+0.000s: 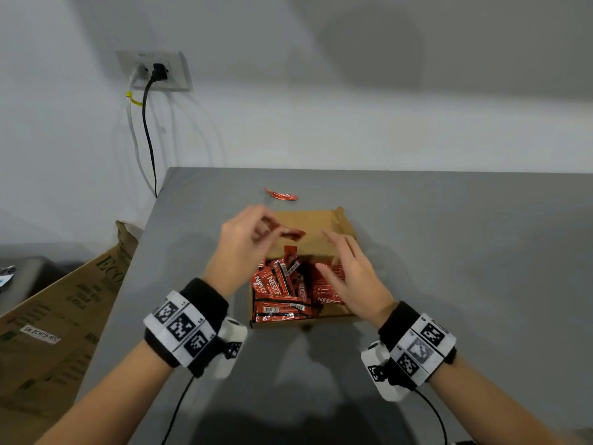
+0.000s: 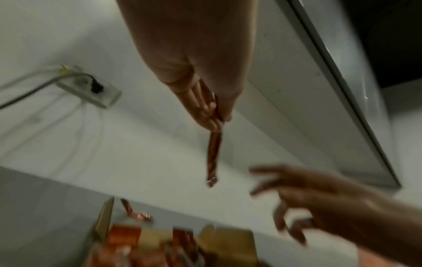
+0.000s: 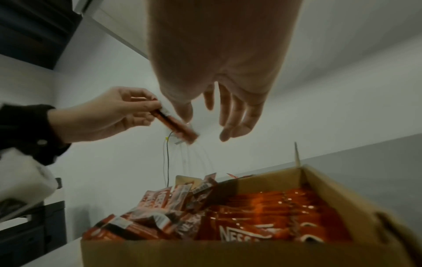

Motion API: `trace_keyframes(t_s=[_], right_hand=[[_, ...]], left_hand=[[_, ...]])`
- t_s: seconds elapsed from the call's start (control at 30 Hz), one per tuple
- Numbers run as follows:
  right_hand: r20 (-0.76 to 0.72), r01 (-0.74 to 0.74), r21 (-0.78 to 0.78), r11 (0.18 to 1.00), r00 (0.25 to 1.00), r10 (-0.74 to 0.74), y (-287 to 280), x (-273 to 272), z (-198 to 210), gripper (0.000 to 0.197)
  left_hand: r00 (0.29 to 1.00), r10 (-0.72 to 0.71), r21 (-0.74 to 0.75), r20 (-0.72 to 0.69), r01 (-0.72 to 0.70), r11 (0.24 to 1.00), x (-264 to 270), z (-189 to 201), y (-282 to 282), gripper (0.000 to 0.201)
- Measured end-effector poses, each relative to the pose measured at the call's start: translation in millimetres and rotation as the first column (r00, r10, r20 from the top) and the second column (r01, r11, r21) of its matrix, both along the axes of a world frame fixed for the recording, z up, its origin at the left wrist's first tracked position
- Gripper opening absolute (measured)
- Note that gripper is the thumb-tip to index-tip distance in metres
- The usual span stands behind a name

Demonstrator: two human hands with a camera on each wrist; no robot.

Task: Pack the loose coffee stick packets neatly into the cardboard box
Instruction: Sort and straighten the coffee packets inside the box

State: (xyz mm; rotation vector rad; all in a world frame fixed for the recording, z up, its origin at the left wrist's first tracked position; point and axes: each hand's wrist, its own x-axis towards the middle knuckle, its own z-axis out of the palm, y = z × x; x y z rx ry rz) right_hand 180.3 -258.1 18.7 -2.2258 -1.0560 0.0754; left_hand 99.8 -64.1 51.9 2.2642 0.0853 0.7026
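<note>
1. Head: my left hand (image 1: pixel 244 242) pinches one Nescafé stick (image 1: pixel 293 233) above the cardboard box (image 1: pixel 324 226); right hand (image 1: pixel 351 274) hovers, fingers loose, w/ nothing held.
2. Left wrist: stick (image 2: pixel 214 155) hangs from my fingertips (image 2: pixel 211 117).
3. Right wrist: box (image 3: pixel 141 252) holds packed sticks (image 3: pixel 274 211).

Red coffee packets (image 1: pixel 282 293) with white lettering and black-and-white barcode strips fill my plain brown cardboard box (image 1: pixel 324 226), which sits on a flat grey table (image 1: pixel 449 252). One more red packet (image 1: pixel 280 194) lies on the grey beyond it. My wrists wear black bands (image 1: pixel 205 297) under white blocks printed with black square codes (image 1: pixel 181 326). Behind, a pale wall carries a white socket plate (image 1: pixel 154 70) with a black plug and cord (image 1: pixel 149 123).
</note>
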Motion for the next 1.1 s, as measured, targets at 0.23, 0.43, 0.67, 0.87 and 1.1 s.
trace_keyframes(t_s=[0.23,0.43,0.67,0.87,1.1], right_hand=[[0.096,-0.014,0.048,0.999,0.995,0.009,5,3,-10,0.018],[-0.01,-0.023,0.039,0.999,1.0,0.023,-5,11,-10,0.013],[-0.045,0.127,0.268,0.955,0.992,-0.12,-9,6,-18,0.015],[-0.131,0.099,0.138,0.986,0.988,-0.081,-5,-6,-14,0.048],[-0.129,0.086,0.166,0.982,0.99,-0.065,1,1,-14,0.015]], left_hand=[[0.987,-0.142,-0.216,-0.082,0.121,0.969,0,-34,-21,0.009],[0.961,-0.227,-0.23,-0.158,0.188,0.955,3,-33,-16,0.026],[0.989,-0.119,-0.107,0.093,0.128,0.986,-7,-39,-25,0.011],[0.927,-0.286,0.428,0.241,0.163,0.889,-11,-48,-36,0.015],[0.932,-0.358,0.391,0.056,0.309,0.867,-7,-59,-33,0.016]])
